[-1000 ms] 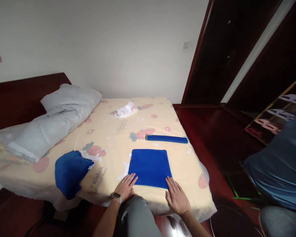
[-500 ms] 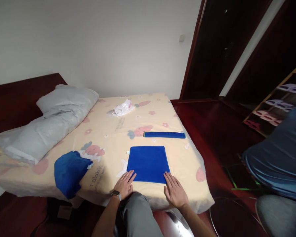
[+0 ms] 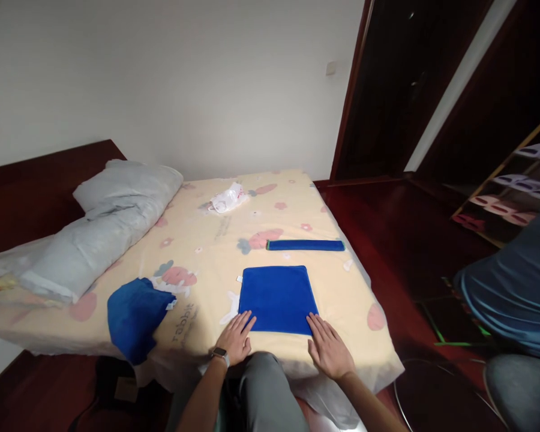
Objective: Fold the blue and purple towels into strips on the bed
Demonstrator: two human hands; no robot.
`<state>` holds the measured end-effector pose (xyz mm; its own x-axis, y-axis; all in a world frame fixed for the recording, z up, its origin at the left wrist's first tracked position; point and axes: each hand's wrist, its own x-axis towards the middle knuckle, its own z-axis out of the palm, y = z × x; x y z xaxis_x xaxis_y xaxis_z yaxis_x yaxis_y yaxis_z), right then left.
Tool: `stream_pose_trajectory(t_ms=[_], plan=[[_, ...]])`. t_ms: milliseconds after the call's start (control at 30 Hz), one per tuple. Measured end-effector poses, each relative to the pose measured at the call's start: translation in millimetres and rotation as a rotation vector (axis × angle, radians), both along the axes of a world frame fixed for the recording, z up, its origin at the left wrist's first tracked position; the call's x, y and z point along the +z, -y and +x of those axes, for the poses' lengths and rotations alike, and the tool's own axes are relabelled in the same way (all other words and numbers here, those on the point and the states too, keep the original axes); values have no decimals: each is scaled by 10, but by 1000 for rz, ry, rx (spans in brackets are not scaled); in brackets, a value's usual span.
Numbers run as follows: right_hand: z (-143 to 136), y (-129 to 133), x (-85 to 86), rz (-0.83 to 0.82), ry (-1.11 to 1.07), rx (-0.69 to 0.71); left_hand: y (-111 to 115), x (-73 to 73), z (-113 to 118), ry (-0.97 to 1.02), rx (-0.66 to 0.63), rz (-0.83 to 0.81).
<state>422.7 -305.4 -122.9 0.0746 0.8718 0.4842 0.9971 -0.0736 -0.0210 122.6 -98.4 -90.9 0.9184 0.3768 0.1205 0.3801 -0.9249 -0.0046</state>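
Note:
A square blue cloth (image 3: pixel 276 297) lies spread flat on the bed in front of me, a small white tag at its left edge. Its near left corner is under the fingertips of my left hand (image 3: pixel 234 339), which lies flat with fingers stretched out. My right hand (image 3: pixel 329 348) rests the same way at the near right corner, fingers extended. Beyond the square, a narrow folded strip of blue cloth (image 3: pixel 306 245) with green edging lies crosswise. To the left, a crumpled blue cloth (image 3: pixel 137 318) hangs partly over the bed's near edge.
The bed (image 3: pixel 216 246) has a cream sheet with carrot and rabbit prints. On it are a white plastic bag (image 3: pixel 228 198) and a grey quilt in clear wrapping (image 3: pixel 103 234). At right, a person in a blue top (image 3: pixel 517 288) sits near a slipper rack (image 3: pixel 499 180).
The whole view has shifted slightly, so things appear a little further right. Both hands stay at the same corners of the square cloth, which looks unchanged.

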Motion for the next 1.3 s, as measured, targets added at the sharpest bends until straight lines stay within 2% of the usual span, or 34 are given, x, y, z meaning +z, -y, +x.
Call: stream_pose_trajectory(t_ms=[300,467,700,900,1300], plan=[[6,-1,-15,0,17,18,43,93,4,22,9,-48],[10,-15,-5,-9,42,2,4,45,-16,34,-28,1],[9,-7,86,-114,13,-12,-77,-58,-19,81,-60,40],[107,-42,112,-202,22,29,-41,-22,-8,88,-60,31],[57,-98,66,-251,133,-28,-16,31,13,106,-43,-34]])
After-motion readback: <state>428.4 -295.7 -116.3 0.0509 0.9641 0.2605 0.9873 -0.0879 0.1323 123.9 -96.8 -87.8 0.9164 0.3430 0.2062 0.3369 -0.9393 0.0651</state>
